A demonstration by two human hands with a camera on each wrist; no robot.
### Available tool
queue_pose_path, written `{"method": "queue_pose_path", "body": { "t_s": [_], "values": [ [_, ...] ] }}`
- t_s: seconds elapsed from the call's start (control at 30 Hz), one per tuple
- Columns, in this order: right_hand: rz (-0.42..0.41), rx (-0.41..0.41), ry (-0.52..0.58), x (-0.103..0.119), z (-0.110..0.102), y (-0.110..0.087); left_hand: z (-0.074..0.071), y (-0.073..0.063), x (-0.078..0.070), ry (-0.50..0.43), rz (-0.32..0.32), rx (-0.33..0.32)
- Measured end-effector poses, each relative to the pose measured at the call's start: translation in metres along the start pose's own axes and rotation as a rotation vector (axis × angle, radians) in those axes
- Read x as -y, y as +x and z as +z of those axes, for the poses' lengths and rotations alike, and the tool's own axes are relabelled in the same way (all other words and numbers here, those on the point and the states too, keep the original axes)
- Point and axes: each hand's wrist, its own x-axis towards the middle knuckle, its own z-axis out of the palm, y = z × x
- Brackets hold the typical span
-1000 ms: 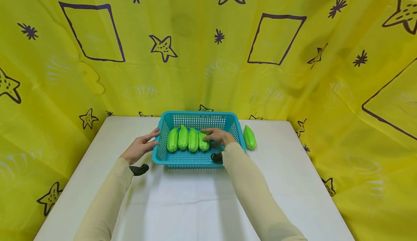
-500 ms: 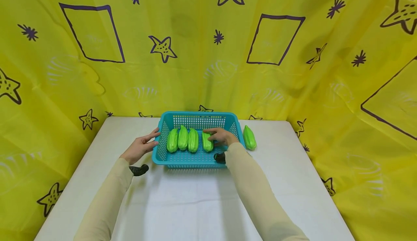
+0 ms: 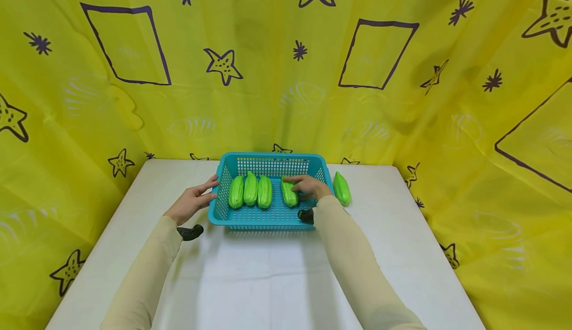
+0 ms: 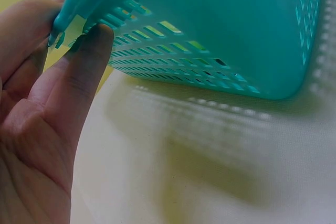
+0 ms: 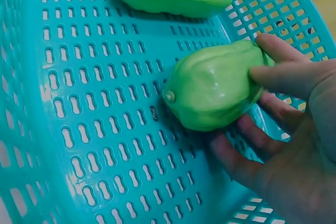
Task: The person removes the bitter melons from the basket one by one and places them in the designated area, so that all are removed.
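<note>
My left hand (image 3: pixel 190 204) is at the left side of the blue plastic basket (image 3: pixel 268 227). In the left wrist view its thumb and fingers (image 4: pixel 86 61) pinch the basket rim. Inside the basket my right hand (image 3: pixel 308 187) grips a ribbed, bright green, elongated fruit (image 3: pixel 290 195). The right wrist view has thumb and fingers around one end of this fruit (image 5: pixel 210 85), its stubby tip exposed. Left of it, three similar green fruits (image 3: pixel 250 190) lie side by side in the basket, with a gap between.
Another green fruit (image 3: pixel 342 189) lies on the white table (image 3: pixel 250 290) just outside the basket's right wall. A yellow curtain (image 3: pixel 268 106) with star and frame drawings hangs behind and at both sides. Each wrist carries a black device (image 3: pixel 191 232).
My right hand has slid the green fruit to the right, away from the three others, opening a gap. The left hand and the basket have stayed in place.
</note>
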Motion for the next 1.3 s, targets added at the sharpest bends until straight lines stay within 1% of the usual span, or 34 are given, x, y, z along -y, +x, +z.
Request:
{"method": "queue_pose_path", "body": {
  "t_s": [0.17,0.27,0.37,0.57,0.73,0.83,0.97,1.1,1.23,1.3],
  "values": [
    [0.003,0.033,-0.045,-0.001,0.0,0.002,-0.001,0.0,0.0,0.007,0.006,0.004],
    [0.004,0.045,-0.07,-0.002,-0.002,0.005,-0.001,0.0,0.0,0.007,-0.002,-0.002],
    [0.009,0.051,-0.072,-0.004,-0.003,0.009,-0.001,0.0,-0.001,0.01,-0.006,-0.006],
    [0.015,0.055,-0.089,-0.004,-0.003,0.01,0.0,0.0,-0.002,0.008,-0.014,-0.003],
    [0.01,0.06,-0.128,-0.004,-0.003,0.008,0.001,0.0,-0.002,-0.003,-0.015,-0.001],
    [0.008,0.053,-0.147,-0.003,-0.004,0.007,0.0,0.0,-0.001,-0.005,-0.015,-0.005],
    [-0.003,0.032,-0.16,-0.003,-0.005,0.007,0.0,0.0,-0.001,-0.004,0.002,-0.003],
    [-0.025,0.022,-0.158,-0.002,-0.006,0.004,0.0,0.0,-0.001,-0.003,0.004,0.001],
    [-0.035,0.02,-0.121,0.0,-0.009,0.0,0.001,0.0,-0.002,-0.003,-0.008,-0.001],
    [-0.035,0.012,-0.104,0.001,-0.012,0.0,0.001,0.0,-0.001,0.002,-0.003,0.002]
  ]
}}
